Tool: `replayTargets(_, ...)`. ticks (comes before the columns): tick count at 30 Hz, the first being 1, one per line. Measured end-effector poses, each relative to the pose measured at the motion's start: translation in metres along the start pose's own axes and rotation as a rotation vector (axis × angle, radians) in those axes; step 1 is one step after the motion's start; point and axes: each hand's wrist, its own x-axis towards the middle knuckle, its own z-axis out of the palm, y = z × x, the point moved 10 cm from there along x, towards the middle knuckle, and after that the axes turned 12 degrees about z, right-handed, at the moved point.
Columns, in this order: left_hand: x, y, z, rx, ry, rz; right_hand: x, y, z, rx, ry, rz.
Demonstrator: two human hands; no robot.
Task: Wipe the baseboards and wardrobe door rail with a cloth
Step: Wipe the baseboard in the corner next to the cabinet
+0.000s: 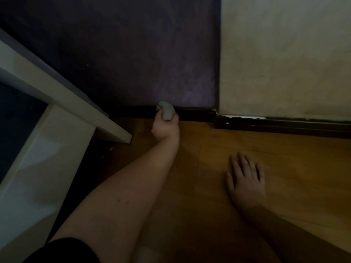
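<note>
At lower right of the frame, the right hand lies flat, fingers spread on the wood floor, probably as a brace. Farther in, at centre, the left hand grips 1 bunched grey cloth, pressing it against the dark baseboard below the purple wall.

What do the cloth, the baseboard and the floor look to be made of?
Cloth: soft grey fabric, bunched in the left hand. Baseboard: dark, glossy, probably painted wood; white chips show along its top near the corner. Floor: wood or laminate, with warm brown plank seams.
</note>
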Motion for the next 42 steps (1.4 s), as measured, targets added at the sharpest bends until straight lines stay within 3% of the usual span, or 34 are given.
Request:
replayTargets(9,-0.057,0.025,0.046,-0.002,-0.170,0.119,0.002,0.003,0.004,-0.041,-0.069,-0.094)
replayTargets(15,-0.082,0.039,0.077,0.053,-0.369,0.261,0.007,0.008,0.003,-0.111,-0.108,-0.178)
replayTargets(20,-0.073,0.043,0.074,0.108,-0.454,0.334,0.012,0.009,-0.003,-0.035,-0.205,-0.172)
replayTargets(22,-0.069,0.044,0.074,0.122,-0.519,0.365,0.016,0.014,-0.015,0.006,-0.173,-0.113)
replayTargets(26,-0.063,0.051,0.074,0.127,-0.601,0.398,0.019,0.033,-0.050,0.274,-0.106,0.124)
replayTargets(31,-0.069,0.069,0.068,0.046,-0.705,0.462,0.019,0.037,-0.092,0.737,-0.076,0.176)
replayTargets(33,-0.081,0.077,0.074,0.064,-0.854,0.482,0.019,0.036,-0.105,0.928,-0.080,0.188)
replayTargets(37,-0.134,0.084,0.094,0.176,-1.317,0.462,0.020,0.037,-0.122,1.164,-0.074,0.260)
replayTargets(42,-0.188,0.096,0.109,0.141,-1.514,0.477,0.018,0.043,-0.111,1.552,-0.196,0.415)
